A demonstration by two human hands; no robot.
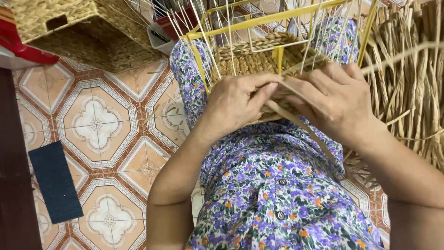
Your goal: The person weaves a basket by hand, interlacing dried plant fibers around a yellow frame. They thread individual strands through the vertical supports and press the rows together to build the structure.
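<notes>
Both hands gripped the half-woven basket (259, 58) (yellow wire frame): left hand (236, 104) pinched its woven edge, right hand (335, 99) closed on a flat strand (300, 125).

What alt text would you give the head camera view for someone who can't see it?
Two hands, left hand and right hand, weave a flat straw strip into a half-made basket on a yellow wire frame, held on a flowered lap. Dried straw lies beside it, over a patterned tile floor.
</notes>
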